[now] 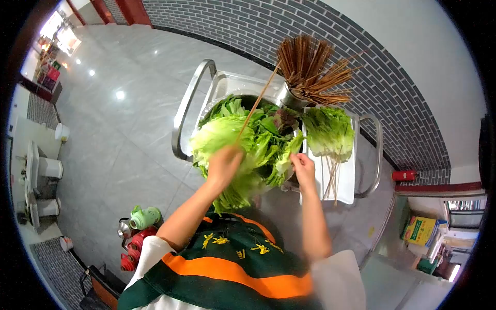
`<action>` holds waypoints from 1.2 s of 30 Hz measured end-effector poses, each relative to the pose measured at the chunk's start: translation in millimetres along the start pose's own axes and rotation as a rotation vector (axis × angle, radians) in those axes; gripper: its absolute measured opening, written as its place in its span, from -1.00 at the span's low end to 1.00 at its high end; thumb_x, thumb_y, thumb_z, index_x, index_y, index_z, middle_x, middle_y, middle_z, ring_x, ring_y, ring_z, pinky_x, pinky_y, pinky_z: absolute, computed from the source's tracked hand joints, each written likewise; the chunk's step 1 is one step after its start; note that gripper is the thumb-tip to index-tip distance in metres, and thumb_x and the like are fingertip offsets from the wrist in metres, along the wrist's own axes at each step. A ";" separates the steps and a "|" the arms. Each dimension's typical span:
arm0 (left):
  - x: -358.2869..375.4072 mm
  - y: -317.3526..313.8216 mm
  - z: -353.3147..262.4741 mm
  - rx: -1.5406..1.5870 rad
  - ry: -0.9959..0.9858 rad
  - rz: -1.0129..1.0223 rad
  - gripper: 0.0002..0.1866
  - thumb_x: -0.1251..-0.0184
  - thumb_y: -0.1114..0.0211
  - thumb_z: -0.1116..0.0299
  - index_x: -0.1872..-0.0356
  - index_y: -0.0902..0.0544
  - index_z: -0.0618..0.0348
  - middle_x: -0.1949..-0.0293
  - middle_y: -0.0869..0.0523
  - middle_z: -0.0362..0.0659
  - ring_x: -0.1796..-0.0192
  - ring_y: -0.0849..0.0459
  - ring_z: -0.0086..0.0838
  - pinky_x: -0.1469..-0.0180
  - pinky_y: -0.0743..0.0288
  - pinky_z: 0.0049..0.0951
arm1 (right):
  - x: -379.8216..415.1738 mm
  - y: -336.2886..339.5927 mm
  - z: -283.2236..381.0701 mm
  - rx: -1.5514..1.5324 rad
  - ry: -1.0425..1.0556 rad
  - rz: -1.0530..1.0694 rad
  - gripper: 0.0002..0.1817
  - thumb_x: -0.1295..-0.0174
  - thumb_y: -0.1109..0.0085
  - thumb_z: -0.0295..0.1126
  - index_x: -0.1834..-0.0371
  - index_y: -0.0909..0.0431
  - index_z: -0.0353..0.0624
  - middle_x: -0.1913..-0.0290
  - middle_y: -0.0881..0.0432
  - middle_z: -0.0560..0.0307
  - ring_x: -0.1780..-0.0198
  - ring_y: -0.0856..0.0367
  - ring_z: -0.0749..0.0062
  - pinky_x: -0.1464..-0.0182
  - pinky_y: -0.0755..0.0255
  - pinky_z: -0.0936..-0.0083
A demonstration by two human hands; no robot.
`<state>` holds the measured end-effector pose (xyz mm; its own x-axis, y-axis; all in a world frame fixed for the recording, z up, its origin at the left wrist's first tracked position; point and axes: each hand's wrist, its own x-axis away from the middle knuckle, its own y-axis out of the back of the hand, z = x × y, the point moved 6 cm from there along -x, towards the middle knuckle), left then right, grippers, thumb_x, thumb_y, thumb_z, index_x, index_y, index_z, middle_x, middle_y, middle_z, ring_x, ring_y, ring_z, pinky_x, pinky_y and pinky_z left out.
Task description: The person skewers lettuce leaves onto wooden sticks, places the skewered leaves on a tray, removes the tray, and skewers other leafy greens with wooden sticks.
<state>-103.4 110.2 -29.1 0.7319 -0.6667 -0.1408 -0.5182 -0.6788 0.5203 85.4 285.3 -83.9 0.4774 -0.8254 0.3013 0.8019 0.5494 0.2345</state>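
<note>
My left hand [226, 164], smeared by motion, is closed around a thin wooden skewer [258, 103] that slants up toward the back. Pale lettuce lies blurred around that hand. The fingertips of my right hand [304, 166] pinch the edge of a green lettuce leaf [290, 155]. Both hands are over a large heap of leafy greens [227, 132], which hides most of its round container. To the right, a white tray [347, 190] holds skewered lettuce [328, 132], its sticks pointing toward me.
A metal can [290, 98] packed with many wooden skewers [305, 64] stands at the back of the trolley. Metal handles [178, 121] rise at the trolley's sides. Thermos flasks [145, 218] stand on the floor at left. Beyond the trolley runs a grey brick wall [372, 67].
</note>
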 end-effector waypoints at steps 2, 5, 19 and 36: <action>-15.7 14.3 12.8 -0.050 0.014 -0.104 -0.78 0.02 -0.23 0.50 0.26 -0.57 0.18 0.49 -0.60 -0.24 0.64 -0.34 -0.63 0.55 -0.27 -0.59 | 9.5 -3.8 18.9 -0.053 0.017 -0.009 -0.78 -0.07 -0.11 -0.29 0.48 -0.44 -0.26 0.55 -0.41 0.33 0.49 -0.29 0.70 0.44 -0.16 0.73; -54.0 42.9 47.2 -0.219 -0.017 -0.218 -0.73 0.01 -0.25 0.41 0.22 -0.57 0.17 0.34 -0.64 -0.17 0.56 -0.43 -0.52 0.45 -0.35 -0.50 | 14.6 -17.8 27.0 -0.117 0.028 0.055 -0.79 -0.07 -0.11 -0.30 0.48 -0.44 -0.25 0.55 -0.41 0.34 0.50 -0.29 0.71 0.44 -0.15 0.73; -66.9 30.2 38.1 0.150 0.286 0.674 -0.78 0.01 -0.33 0.26 0.46 -0.58 0.21 0.55 -0.54 -0.29 0.52 -0.44 -0.59 0.46 -0.30 -0.56 | 40.7 -47.3 56.3 -0.285 0.036 0.087 -0.79 -0.07 -0.08 -0.33 0.52 -0.34 -0.24 0.29 -0.37 0.21 0.34 -0.33 0.61 0.30 -0.22 0.70; 45.6 -29.4 25.0 0.960 0.919 0.253 -0.62 -0.10 -0.18 0.28 0.08 -0.43 0.26 0.16 -0.51 -0.14 0.13 -0.44 -0.46 0.14 -0.35 -0.46 | 81.8 -78.8 101.7 0.621 0.546 -0.422 -0.70 0.13 -0.16 -0.26 0.73 -0.27 -0.17 0.09 -0.32 0.02 0.00 -0.23 0.10 0.03 -0.12 0.19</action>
<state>-65.8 92.1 -71.9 0.4041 -0.6154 0.6767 -0.5070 -0.7665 -0.3943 24.7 187.7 16.3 0.4192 -0.8327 -0.3619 0.6868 0.0301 0.7262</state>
